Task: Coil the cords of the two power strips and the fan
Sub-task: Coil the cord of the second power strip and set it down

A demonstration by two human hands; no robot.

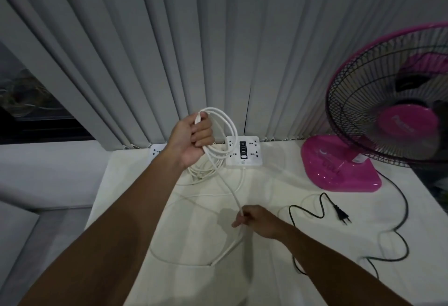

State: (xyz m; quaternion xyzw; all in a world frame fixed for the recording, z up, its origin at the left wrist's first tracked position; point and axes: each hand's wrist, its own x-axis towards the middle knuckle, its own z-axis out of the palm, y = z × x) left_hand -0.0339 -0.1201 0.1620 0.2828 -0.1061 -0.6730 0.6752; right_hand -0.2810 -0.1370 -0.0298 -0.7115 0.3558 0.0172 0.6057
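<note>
My left hand point(191, 139) is raised above the table, shut on several loops of a white power strip cord point(229, 125). From the loops the cord runs down to my right hand point(257, 220), which pinches it near the table's middle. A white power strip point(242, 151) with a black USB panel lies at the back by the curtain. A second white power strip point(157, 151) shows partly behind my left wrist. The pink fan point(388, 121) stands at the right; its black cord point(397, 240) snakes over the table and ends in a black plug point(341, 213).
The white cloth-covered table point(198, 281) carries more loose white cord around my right hand. Grey pleated curtains point(169, 50) hang close behind. A dark window point(29, 109) and a pale ledge lie to the left.
</note>
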